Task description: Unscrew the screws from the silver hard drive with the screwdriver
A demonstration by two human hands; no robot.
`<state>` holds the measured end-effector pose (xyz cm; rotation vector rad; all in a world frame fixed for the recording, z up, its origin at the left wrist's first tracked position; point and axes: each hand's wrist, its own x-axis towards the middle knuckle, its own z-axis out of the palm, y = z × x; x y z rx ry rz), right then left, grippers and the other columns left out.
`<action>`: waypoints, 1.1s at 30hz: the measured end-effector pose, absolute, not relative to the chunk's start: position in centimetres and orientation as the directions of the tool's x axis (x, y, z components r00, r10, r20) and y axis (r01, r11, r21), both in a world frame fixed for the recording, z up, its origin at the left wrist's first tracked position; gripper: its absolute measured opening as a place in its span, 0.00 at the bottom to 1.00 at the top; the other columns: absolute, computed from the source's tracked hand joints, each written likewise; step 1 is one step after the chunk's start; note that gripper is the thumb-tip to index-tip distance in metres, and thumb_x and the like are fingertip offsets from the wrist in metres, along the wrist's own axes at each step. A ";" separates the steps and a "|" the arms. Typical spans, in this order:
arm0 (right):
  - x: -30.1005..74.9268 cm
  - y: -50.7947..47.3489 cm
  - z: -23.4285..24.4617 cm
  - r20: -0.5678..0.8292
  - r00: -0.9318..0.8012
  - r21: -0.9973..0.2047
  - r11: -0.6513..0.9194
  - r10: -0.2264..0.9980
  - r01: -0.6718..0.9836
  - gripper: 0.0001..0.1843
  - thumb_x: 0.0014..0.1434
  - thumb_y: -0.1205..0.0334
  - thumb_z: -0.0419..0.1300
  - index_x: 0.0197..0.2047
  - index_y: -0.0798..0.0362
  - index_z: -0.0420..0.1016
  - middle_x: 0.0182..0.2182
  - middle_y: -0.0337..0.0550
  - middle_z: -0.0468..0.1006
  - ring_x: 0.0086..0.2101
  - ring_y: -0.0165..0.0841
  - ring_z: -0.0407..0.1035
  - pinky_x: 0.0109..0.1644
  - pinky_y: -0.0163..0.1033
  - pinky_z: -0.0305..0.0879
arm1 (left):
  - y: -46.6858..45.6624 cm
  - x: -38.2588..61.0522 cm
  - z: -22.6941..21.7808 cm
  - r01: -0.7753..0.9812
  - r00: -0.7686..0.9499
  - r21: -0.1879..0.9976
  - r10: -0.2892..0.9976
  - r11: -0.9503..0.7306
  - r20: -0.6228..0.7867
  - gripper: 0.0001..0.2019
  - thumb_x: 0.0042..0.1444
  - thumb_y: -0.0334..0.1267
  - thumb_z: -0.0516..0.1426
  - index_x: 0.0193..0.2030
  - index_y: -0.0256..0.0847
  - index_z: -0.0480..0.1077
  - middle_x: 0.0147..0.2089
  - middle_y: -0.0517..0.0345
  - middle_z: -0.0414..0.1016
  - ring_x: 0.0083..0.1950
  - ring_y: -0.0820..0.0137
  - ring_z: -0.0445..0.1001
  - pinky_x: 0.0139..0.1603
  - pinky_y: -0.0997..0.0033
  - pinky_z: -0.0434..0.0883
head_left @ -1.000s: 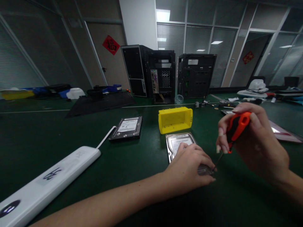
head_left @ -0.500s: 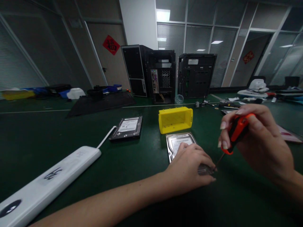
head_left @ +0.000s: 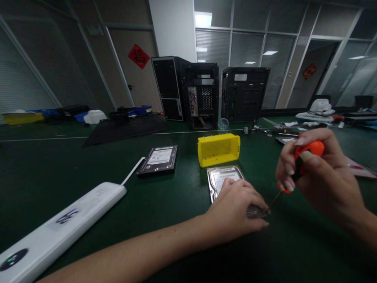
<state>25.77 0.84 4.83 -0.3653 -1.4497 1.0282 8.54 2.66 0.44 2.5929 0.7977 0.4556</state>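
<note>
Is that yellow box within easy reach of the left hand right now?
Probably yes: the left hand rests on the hard drive, and the yellow box sits just beyond it with nothing between.

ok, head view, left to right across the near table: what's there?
white power strip → black hard drive → silver hard drive under the left hand → orange-handled screwdriver in the right hand

Left hand [head_left: 235, 214] and right hand [head_left: 324, 181]: both bare. Forearms [head_left: 132, 255] uncovered to the frame edge. Right-hand fingernails [head_left: 289, 169] longish, rounded, glossy.
</note>
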 end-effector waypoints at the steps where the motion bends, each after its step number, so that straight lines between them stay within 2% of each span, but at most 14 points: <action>1: 25.7 0.9 4.8 0.631 -0.188 -0.759 0.550 0.752 -0.349 0.07 0.59 0.66 0.53 0.41 0.46 0.65 0.27 0.37 0.67 0.21 0.29 0.65 0.22 0.37 0.63 | 2.7 8.5 0.4 0.462 0.785 0.451 0.589 -0.763 0.191 0.10 0.51 0.41 0.61 0.41 0.47 0.73 0.46 0.63 0.75 0.53 0.64 0.64 0.49 0.63 0.53; 7: 25.5 0.9 4.3 0.623 -0.157 -0.762 0.550 0.766 -0.342 0.13 0.60 0.64 0.51 0.47 0.42 0.65 0.27 0.37 0.65 0.21 0.29 0.64 0.21 0.37 0.63 | 2.7 8.5 0.4 0.461 0.785 0.451 0.588 -0.765 0.196 0.10 0.51 0.40 0.61 0.42 0.47 0.73 0.46 0.63 0.75 0.53 0.64 0.64 0.50 0.63 0.53; 11: 25.2 0.4 4.2 0.599 -0.181 -0.775 0.509 0.780 -0.374 0.14 0.63 0.57 0.43 0.48 0.43 0.65 0.28 0.39 0.66 0.21 0.31 0.64 0.21 0.39 0.62 | 2.7 8.5 0.3 0.456 0.787 0.456 0.586 -0.764 0.194 0.09 0.52 0.40 0.61 0.41 0.47 0.73 0.47 0.62 0.75 0.53 0.63 0.64 0.50 0.62 0.53; 14: 25.1 0.0 4.4 0.590 -0.189 -0.782 0.498 0.785 -0.373 0.17 0.64 0.58 0.39 0.48 0.44 0.66 0.29 0.41 0.67 0.22 0.32 0.65 0.22 0.40 0.63 | 2.7 8.5 0.3 0.453 0.788 0.456 0.584 -0.766 0.197 0.09 0.51 0.40 0.61 0.41 0.46 0.73 0.47 0.61 0.75 0.53 0.63 0.64 0.50 0.62 0.53; 19: 25.4 0.3 4.6 0.609 -0.200 -0.774 0.522 0.767 -0.358 0.15 0.63 0.61 0.42 0.47 0.45 0.66 0.32 0.43 0.69 0.25 0.34 0.68 0.25 0.41 0.63 | 2.7 8.5 0.4 0.454 0.791 0.445 0.579 -0.772 0.197 0.09 0.51 0.40 0.61 0.41 0.47 0.73 0.46 0.63 0.75 0.53 0.63 0.65 0.49 0.63 0.54; 28: 25.7 0.4 4.5 0.615 -0.168 -0.769 0.540 0.770 -0.342 0.11 0.62 0.63 0.47 0.44 0.47 0.67 0.36 0.43 0.68 0.26 0.33 0.69 0.29 0.42 0.65 | 2.7 8.5 0.4 0.457 0.788 0.443 0.582 -0.771 0.200 0.09 0.52 0.40 0.61 0.41 0.47 0.73 0.46 0.63 0.75 0.53 0.63 0.64 0.49 0.63 0.54; 33: 25.7 0.4 4.5 0.626 -0.207 -0.762 0.533 0.752 -0.368 0.09 0.61 0.64 0.48 0.44 0.47 0.65 0.34 0.42 0.69 0.26 0.33 0.69 0.27 0.41 0.65 | 2.7 8.5 0.3 0.452 0.789 0.439 0.578 -0.777 0.210 0.09 0.51 0.40 0.61 0.41 0.47 0.73 0.46 0.63 0.75 0.53 0.64 0.65 0.49 0.64 0.53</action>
